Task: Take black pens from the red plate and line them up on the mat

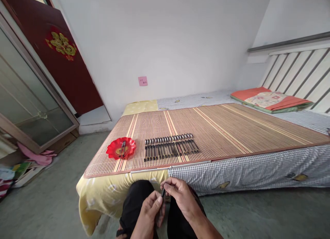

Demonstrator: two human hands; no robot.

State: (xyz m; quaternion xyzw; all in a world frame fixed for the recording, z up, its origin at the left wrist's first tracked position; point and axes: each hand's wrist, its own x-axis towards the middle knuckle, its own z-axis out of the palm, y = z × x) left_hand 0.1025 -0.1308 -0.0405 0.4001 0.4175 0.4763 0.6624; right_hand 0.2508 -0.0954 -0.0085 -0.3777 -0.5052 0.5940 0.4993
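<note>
Pen work sits low in the view, over the person's knees in front of the bed: a dark pen is pinched between both hands. Left hand is curled around the lower part of the barrel, fingers closed on it; right hand grips the upper end with thumb and forefinger pressed together, the other fingers folded in. Neither hand is slack. Whether the cap is on or off I cannot tell, since the fingers hide most of the pen.

Judging from this, the step is best done by keeping the barrel steady in the left hand and letting only the right fingertips work the end, in line with the pen and not bent sideways.

On the bamboo mat a row of like pens lies side by side, well apart from the hands. Left of the row, a red dish holds a few more
</note>
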